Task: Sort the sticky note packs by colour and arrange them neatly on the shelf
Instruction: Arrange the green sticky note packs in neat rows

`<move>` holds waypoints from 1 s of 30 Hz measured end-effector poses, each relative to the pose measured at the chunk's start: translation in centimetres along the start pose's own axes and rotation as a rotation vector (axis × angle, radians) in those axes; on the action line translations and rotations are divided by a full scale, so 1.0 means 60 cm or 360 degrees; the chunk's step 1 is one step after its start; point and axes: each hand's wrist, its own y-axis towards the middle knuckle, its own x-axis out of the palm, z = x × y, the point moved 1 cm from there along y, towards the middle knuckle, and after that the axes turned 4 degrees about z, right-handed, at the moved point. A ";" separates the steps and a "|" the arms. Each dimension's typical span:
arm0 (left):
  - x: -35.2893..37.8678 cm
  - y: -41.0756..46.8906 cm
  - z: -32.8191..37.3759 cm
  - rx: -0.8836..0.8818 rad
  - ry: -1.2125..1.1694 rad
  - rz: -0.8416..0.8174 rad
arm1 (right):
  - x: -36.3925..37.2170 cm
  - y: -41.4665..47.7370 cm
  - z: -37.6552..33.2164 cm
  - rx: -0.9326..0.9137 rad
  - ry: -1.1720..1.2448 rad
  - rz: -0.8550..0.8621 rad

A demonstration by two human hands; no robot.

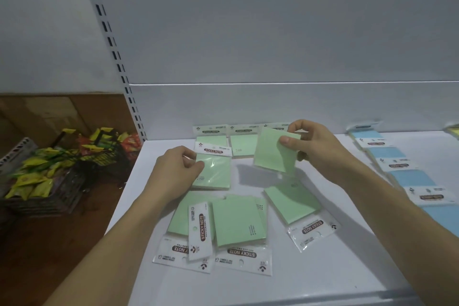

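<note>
While R hand [308, 146] pinches green pack [275, 154] aloft — L hand [178, 169] grips another pack [213, 171].

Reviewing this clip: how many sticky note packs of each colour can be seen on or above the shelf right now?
Green packs: 8, counting the one lifted in the right hand and the one under the left hand.
Blue packs: at least 4, in a column cut off by the right edge.
Yellowish pack: 1, barely in view.
Total: at least 13.
</note>
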 end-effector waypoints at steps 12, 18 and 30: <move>0.009 0.005 -0.001 -0.0002 0.0159 0.0123 | 0.067 0.011 0.030 0.0119 0.0165 0.0052; 0.006 0.002 -0.001 0.0044 0.0167 0.0174 | 0.069 0.012 0.030 0.0018 0.0312 -0.0002; 0.016 -0.029 0.037 0.0621 -0.0046 0.0040 | 0.077 -0.003 0.019 0.0126 0.0660 -0.0176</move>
